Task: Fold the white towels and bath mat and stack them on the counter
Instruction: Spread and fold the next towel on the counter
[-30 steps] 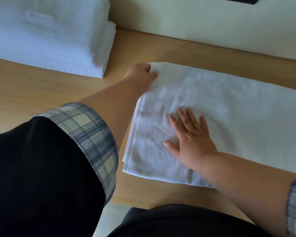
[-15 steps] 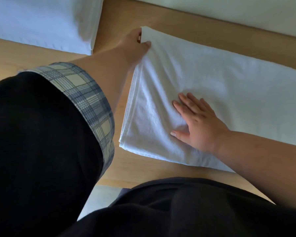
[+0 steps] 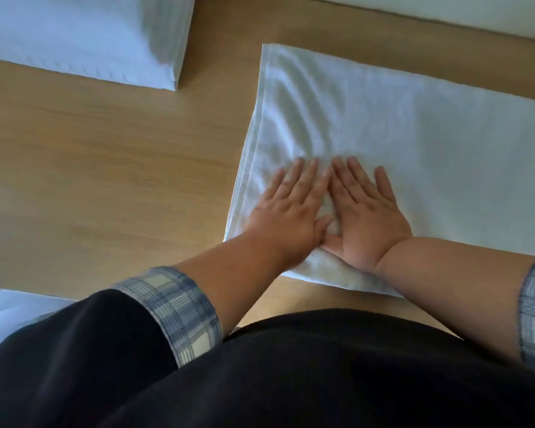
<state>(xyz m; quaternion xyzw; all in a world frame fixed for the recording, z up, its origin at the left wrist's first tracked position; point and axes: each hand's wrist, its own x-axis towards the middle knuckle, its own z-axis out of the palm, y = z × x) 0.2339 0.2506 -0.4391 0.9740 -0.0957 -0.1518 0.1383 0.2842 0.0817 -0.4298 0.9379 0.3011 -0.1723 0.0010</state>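
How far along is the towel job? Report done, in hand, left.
Done: a stack of folded white towels sits far left on the light wooden counter. In hand: left hand and right hand press flat on a long white terry towel, folded in layers. Left: fold it shorter, then stack it. Bath mat not identifiable.

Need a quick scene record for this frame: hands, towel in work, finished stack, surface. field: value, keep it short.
left hand: flat, fingers straight, pressing on the towel near its left end
right hand: flat, fingers straight, pressing beside the left hand, thumbs meeting
towel: white, folded, lying flat, layered edges at its left end
stack: folded white towels, far left, apart from the towel
counter: light wood, bears both
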